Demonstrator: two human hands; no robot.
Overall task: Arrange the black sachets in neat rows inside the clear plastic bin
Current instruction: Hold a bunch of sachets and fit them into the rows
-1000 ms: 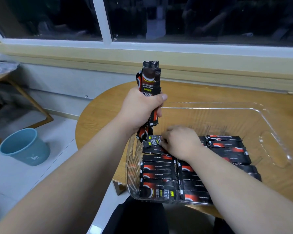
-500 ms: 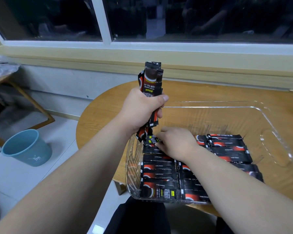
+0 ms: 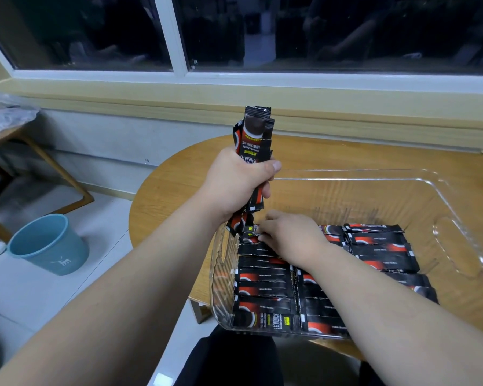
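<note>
A clear plastic bin (image 3: pixel 379 178) stands on a round wooden table (image 3: pixel 179 176). Several black sachets (image 3: pixel 265 285) with red and white print lie flat in rows across its near half. My left hand (image 3: pixel 234 188) grips an upright bundle of sachets (image 3: pixel 255 135) above the bin's far left corner. My right hand (image 3: pixel 287 236) reaches down into the bin, its fingers curled on the farthest sachet of the left row (image 3: pixel 250 232); the fingertips are partly hidden.
The far half of the bin shows its bare clear bottom (image 3: pixel 346 201). A blue bucket (image 3: pixel 48 243) stands on the floor to the left, beside a wooden table leg (image 3: pixel 56 168). A window sill (image 3: pixel 234 87) runs behind the table.
My right hand has edged slightly left and farther into the bin over the top sachet of the left row. My left hand with the bundle stays in place.
</note>
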